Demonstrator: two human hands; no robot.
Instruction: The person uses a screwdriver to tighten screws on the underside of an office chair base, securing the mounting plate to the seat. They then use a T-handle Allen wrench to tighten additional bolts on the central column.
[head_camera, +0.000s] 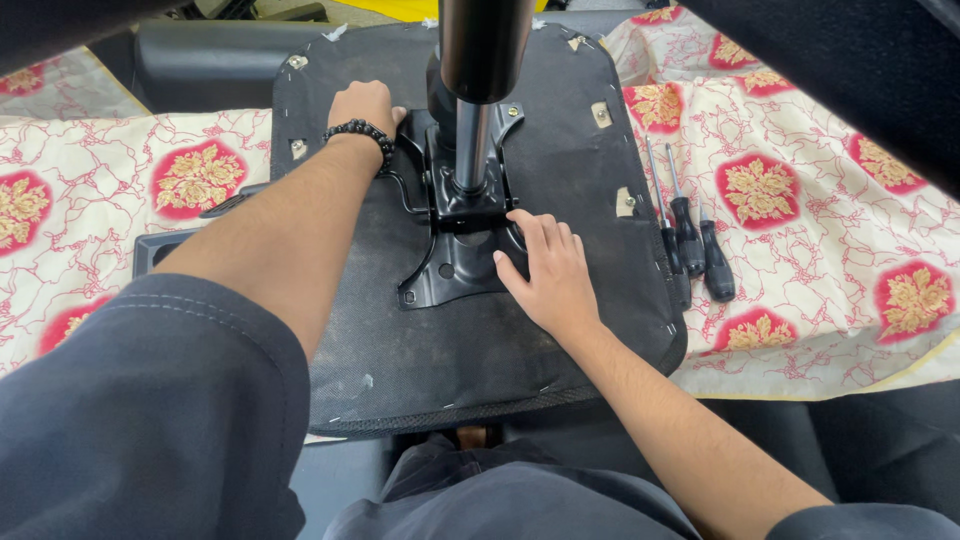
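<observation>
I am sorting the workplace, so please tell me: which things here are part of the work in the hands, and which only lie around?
In the work: left hand and right hand on the black metal bracket; chair seat underside; gas cylinder.

Lying about: three screwdrivers; floral cloth.

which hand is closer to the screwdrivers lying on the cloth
Right. The right hand rests on the black metal plate, just left of the screwdrivers. The left hand is farther away, on the far side of the chrome column.
</observation>
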